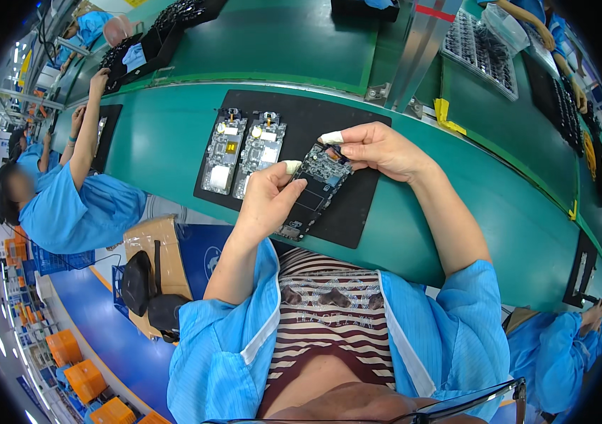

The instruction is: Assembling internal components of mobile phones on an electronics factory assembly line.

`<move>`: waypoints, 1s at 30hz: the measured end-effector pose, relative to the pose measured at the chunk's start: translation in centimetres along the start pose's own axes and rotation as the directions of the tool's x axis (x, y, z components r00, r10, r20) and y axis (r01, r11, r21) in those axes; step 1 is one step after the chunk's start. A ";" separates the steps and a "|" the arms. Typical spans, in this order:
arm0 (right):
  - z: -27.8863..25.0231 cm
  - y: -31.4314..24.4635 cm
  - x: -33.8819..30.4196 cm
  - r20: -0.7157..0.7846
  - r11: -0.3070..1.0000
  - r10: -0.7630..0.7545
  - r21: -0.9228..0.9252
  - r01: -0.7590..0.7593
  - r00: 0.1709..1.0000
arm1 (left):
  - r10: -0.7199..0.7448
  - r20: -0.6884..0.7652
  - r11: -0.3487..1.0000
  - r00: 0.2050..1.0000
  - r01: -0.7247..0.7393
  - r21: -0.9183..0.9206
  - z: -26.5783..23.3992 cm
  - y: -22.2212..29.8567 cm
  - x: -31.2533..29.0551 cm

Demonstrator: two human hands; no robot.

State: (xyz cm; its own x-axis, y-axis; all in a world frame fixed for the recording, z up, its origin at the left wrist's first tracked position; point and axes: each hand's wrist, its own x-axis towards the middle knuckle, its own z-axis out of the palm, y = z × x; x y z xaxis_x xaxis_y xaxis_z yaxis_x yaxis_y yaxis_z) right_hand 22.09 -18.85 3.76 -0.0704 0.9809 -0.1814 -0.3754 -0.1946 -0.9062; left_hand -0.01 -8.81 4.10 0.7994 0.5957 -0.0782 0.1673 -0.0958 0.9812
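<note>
Between my two hands, a dark circuit board (318, 185) is held tilted over a black mat (354, 219). My left hand (270, 196) pinches its left edge between thumb and fingers. At the board's upper end, my right hand (383, 151) grips near a small black part with an orange-brown piece (332, 153). White covers sit on a fingertip of each hand. To the left, two more circuit boards lie side by side on the mat: one at the far left (224, 155), the other (264, 141) partly hidden behind my left hand.
The mat rests on a green workbench (152, 141). A metal post (421, 53) rises at the bench's back edge. Beyond it stands a clear tray of small parts (481, 53). At left, a co-worker in blue (78, 205) reaches toward a black bin (149, 53). Another person sits at lower right.
</note>
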 end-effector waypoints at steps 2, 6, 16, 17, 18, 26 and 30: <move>0.2 -0.2 -0.1 -0.006 1.000 0.007 -0.002 -0.007 1.000 | -0.009 -0.018 1.000 1.000 0.009 -0.015 0.4 0.6 -0.1; 0.1 0.3 0.0 0.015 0.999 -0.029 -0.015 0.029 0.999 | 0.019 -0.044 0.996 0.999 -0.015 0.087 0.2 -0.3 0.0; 0.5 0.6 0.2 -0.033 0.994 -0.085 -0.077 0.083 0.996 | 0.090 -0.085 0.990 0.992 -0.080 0.113 0.9 -1.2 -0.2; 0.5 0.7 0.2 -0.033 0.993 -0.085 -0.085 0.082 0.996 | 0.078 -0.093 0.993 0.993 -0.069 0.099 1.1 -1.0 -0.1; 0.5 0.8 0.2 -0.031 0.992 -0.083 -0.093 0.080 0.996 | 0.065 -0.102 0.995 0.993 -0.056 0.084 1.3 -0.9 -0.2; 1.0 0.1 -0.1 -0.059 0.963 -0.121 -0.249 0.103 0.991 | 0.081 -0.159 0.994 0.984 -0.067 0.091 1.7 -1.7 0.1; 1.2 0.3 -0.2 -0.045 0.889 -0.213 -0.424 0.174 0.976 | 0.092 -0.167 0.989 0.982 -0.071 0.127 1.9 -1.5 0.4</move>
State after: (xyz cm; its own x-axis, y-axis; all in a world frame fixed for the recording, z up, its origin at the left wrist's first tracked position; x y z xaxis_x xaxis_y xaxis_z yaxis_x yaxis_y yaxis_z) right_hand 20.91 -19.14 3.98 0.0529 0.9986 -0.0017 0.0456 -0.0041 -0.9990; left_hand 1.13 -9.98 2.21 0.7034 0.7095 0.0426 0.1823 -0.2380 0.9540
